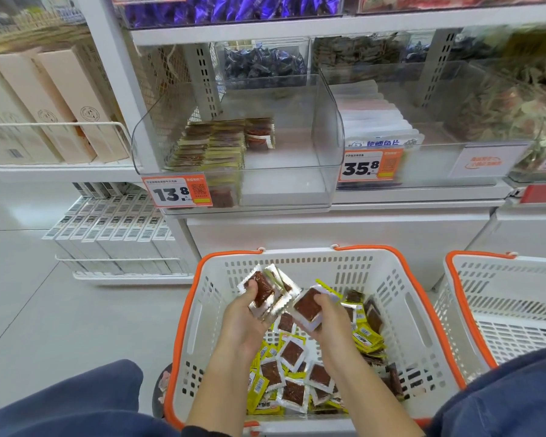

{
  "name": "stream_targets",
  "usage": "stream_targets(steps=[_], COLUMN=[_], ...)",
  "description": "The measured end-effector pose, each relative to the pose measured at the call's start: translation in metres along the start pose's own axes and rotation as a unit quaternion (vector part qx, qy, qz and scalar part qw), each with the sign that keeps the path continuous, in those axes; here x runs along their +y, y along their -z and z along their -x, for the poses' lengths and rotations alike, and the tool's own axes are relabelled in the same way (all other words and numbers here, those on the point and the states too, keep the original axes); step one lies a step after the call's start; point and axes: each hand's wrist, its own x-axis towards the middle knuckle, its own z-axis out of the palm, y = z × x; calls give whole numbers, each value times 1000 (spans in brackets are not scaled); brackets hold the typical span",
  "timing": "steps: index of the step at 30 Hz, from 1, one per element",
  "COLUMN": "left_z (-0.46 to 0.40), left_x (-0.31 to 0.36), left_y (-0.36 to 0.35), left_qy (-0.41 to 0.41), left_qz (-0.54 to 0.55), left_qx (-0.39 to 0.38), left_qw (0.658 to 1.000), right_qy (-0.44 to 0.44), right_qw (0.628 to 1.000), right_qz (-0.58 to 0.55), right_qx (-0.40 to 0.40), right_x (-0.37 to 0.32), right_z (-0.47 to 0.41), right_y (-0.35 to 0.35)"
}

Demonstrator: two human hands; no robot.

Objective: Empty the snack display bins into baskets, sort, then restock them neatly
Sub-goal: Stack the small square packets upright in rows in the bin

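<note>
Snack packets, brown with white edges: left hand (245,313) grips a fanned stack (265,293); right hand (330,313) pinches one packet (308,307), both above the white orange-rimmed basket (401,307) of loose packets (292,376). Clear display bin (325,137) holds stacked rows (208,146).

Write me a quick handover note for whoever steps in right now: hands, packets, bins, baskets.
Left hand grips a fan of silver-edged packets; right hand grips a small stack, both over the middle basket.
Basket holds mixed yellow packets and silver ones.
Clear bin is partly restocked: neat rows at its left, right side bare.
Left: finish sorting, fill bin.
</note>
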Motion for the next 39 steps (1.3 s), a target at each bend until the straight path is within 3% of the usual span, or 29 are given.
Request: stream_targets(steps=[5,9,14,20,25,31,34,37,39], left_z=[2,-3,-4,7,1,3,10,10,10], left_x=[4,-5,-15,-23,-24,-29,-30,-29,-28], left_y=[7,7,-3,-7,0,-12,-20,-18,-16], left_qy=[0,-28,-46,-51,-87,-152,-142,-124,-98], left_qz=[5,-149,-255,-265,-255,-318,-309,-260,-223], left_qx=[-5,36,17,-54,-13,17,21,36,16], left_qw=[1000,988,966,961,963,936,940,957,970], right_qy=[57,111,178,207,102,183,201,217,179], right_qw=[997,984,959,942,976,928,897,912,930], right_qz=[43,116,204,263,190,310,386,341,307], right_qx=[-29,-80,-80,-33,9,-91,-73,-73,-90], right_x=[-17,-24,-20,-10,-15,-6,7,6,4], right_z=[5,10,3,-3,-7,14,8,4,1], right_y=[9,6,7,8,10,-5,-4,-1,0])
